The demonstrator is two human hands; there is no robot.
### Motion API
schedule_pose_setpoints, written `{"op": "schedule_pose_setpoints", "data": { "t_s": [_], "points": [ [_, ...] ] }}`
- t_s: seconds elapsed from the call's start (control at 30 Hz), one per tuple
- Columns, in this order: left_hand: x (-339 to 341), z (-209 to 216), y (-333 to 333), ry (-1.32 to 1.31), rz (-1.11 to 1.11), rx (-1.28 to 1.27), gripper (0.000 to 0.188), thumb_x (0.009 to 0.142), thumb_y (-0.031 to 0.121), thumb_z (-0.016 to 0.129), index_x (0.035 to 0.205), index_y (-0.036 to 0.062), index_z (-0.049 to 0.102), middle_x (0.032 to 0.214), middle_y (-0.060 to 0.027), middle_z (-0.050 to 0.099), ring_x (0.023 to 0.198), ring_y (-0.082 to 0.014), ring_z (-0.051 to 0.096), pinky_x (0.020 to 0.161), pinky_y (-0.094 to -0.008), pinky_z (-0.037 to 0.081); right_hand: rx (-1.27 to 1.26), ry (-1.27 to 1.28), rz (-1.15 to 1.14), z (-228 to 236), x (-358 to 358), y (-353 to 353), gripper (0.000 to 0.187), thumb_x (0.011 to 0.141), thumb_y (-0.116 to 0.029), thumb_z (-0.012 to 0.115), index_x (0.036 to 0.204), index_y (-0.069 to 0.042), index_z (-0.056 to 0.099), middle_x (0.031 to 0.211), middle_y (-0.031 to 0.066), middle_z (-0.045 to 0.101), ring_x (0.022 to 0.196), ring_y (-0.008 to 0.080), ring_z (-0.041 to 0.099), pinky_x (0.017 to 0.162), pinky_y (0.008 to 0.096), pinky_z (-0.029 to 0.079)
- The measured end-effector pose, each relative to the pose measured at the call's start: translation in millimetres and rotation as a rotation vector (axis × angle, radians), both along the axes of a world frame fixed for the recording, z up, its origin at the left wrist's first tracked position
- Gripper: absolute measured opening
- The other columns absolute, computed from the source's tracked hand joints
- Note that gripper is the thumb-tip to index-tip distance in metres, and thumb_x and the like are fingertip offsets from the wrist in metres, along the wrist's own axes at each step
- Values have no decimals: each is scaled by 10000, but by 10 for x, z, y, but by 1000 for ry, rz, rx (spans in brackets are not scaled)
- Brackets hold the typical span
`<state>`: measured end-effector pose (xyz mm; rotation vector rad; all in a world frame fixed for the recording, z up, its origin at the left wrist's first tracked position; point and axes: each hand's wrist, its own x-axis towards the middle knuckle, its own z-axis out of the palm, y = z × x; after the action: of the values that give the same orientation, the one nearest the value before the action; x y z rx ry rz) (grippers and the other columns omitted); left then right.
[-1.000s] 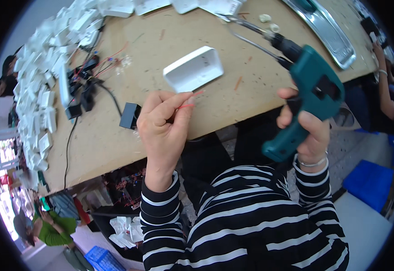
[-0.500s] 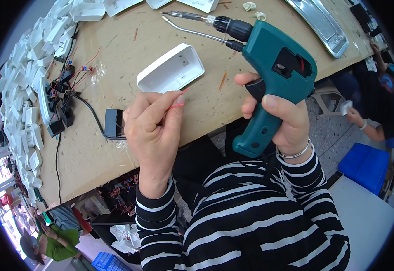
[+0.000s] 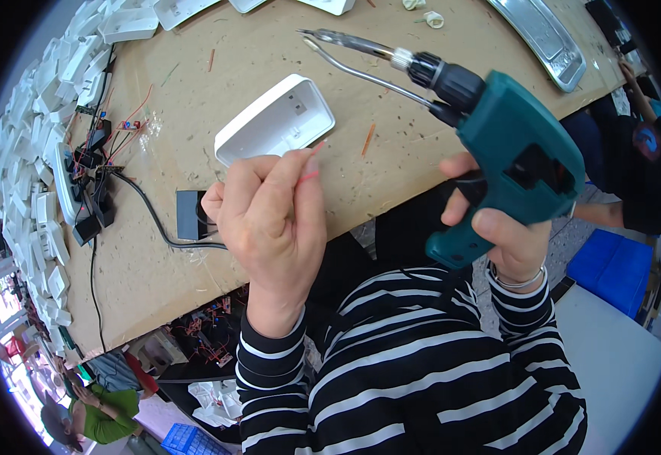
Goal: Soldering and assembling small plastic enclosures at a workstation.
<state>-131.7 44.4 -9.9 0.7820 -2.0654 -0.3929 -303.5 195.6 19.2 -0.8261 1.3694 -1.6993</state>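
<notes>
My right hand (image 3: pixel 508 227) grips the handle of a teal soldering gun (image 3: pixel 524 144), its finger at the black trigger. The gun's metal tip and thin curved feed tube point left over the table. Between the thumb and fingers of my left hand (image 3: pixel 273 216) is pinched a thin red wire (image 3: pixel 310 177), its ends sticking out past the fingertips. Just beyond that hand lies an open white plastic housing (image 3: pixel 277 121), hollow side up. A black box-shaped part (image 3: pixel 191 214) sits beside the left hand, partly covered by it, near a black cable (image 3: pixel 148 208).
White plastic housings (image 3: pixel 34 167) are heaped along the left edge. Nearer lie black parts with circuit boards and red wires (image 3: pixel 95 171). A metal tray (image 3: pixel 546 45) stands at the far right. Other people (image 3: pixel 95 413) are at lower left and right. Wire scraps dot the brown tabletop (image 3: pixel 171 280).
The soldering gun has moved right and slightly down with my right hand, its tip swinging right too. My left hand has shifted a little right and nearer, still pinching the red wire.
</notes>
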Motion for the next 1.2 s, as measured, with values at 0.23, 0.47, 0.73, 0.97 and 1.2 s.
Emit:
{"op": "schedule_pose_setpoints", "data": {
  "t_s": [0.23,0.47,0.73,0.97,1.2],
  "points": [
    [-6,20,-36,-107,87,-80,115,711,60,746,807,115,715,695,30,556,636,-117,491,704,-310,246,100,135,-71,8,39,426,713,751,-87,718,1357,86,386,1150,270,602,765,242,680,667,312,570],
    [-40,91,-109,-205,158,-185,93,704,80,744,782,126,718,757,25,576,693,-128,509,710,-320,241,117,203,106,-28,108,653,580,772,32,704,1302,58,471,1054,185,636,835,184,669,741,294,550],
    [-106,102,-266,-256,155,-349,83,658,81,724,740,91,719,1030,-68,612,936,-231,566,849,-371,337,137,289,52,-118,205,517,538,761,12,751,1237,85,511,916,118,691,788,147,703,693,245,564],
    [-138,98,-342,-301,111,-275,61,674,63,707,734,72,714,999,-47,608,881,-240,548,794,-366,379,131,346,56,-131,239,452,556,768,1,749,1259,86,504,920,113,695,792,136,707,683,233,567],
    [-140,101,-353,-296,104,-272,45,679,66,703,722,59,714,973,-51,600,856,-247,517,773,-364,380,177,352,45,-109,268,439,555,771,-9,747,1260,86,503,926,108,696,792,128,707,684,229,568]
  ]
}}
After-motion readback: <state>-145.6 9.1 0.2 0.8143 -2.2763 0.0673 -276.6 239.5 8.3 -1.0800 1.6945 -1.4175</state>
